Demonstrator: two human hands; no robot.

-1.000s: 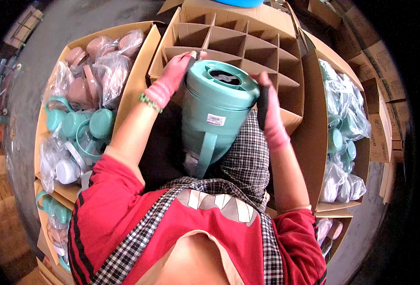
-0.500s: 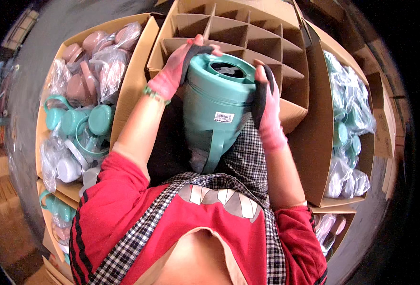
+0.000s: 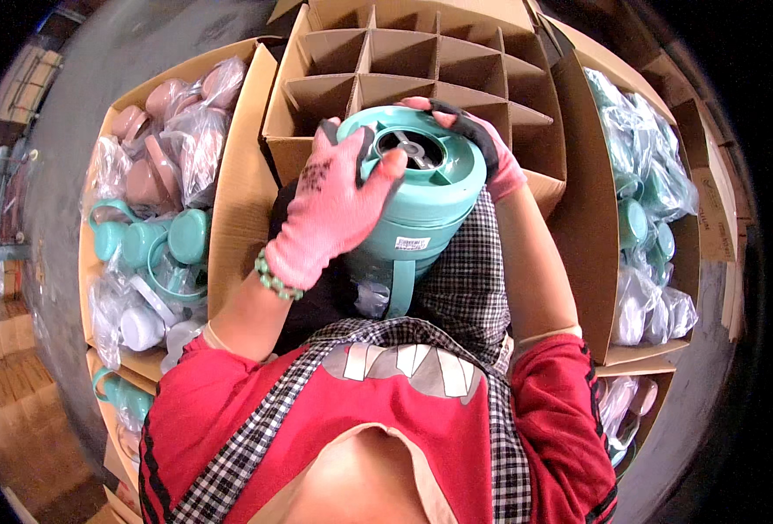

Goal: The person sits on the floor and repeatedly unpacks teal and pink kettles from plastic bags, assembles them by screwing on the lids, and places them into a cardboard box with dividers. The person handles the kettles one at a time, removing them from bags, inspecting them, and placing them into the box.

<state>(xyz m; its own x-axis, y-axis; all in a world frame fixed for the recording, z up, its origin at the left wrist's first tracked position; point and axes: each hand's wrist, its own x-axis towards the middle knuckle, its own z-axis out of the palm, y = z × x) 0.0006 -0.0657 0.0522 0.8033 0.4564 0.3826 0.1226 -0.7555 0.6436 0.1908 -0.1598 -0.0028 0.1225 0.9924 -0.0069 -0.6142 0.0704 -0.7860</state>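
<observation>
Between my knees stands a large teal jug (image 3: 434, 210), its handle (image 3: 401, 284) toward me and a small white label on its side. Its round top has a dark central opening with a light spoked piece inside. My left hand (image 3: 338, 196), in a pink and black glove, grips the left of the top rim, its thumb reaching over toward the opening. Gloved the same way, my right hand (image 3: 478, 144) curls around the far right of the rim. A scrap of clear plastic (image 3: 372, 298) shows low beside the handle.
Ahead is a carton with cardboard dividers (image 3: 404, 52). The left carton (image 3: 245, 175) holds pink, teal and white lidded pieces in clear bags. Bagged teal and white pieces fill the right carton (image 3: 579, 227). Smaller cartons of bagged pieces stand near both my elbows.
The jug's top has tilted, turned slightly and come nearer. My left hand moved down over its left side with the thumb across the top; my right hand shifted to the far rim.
</observation>
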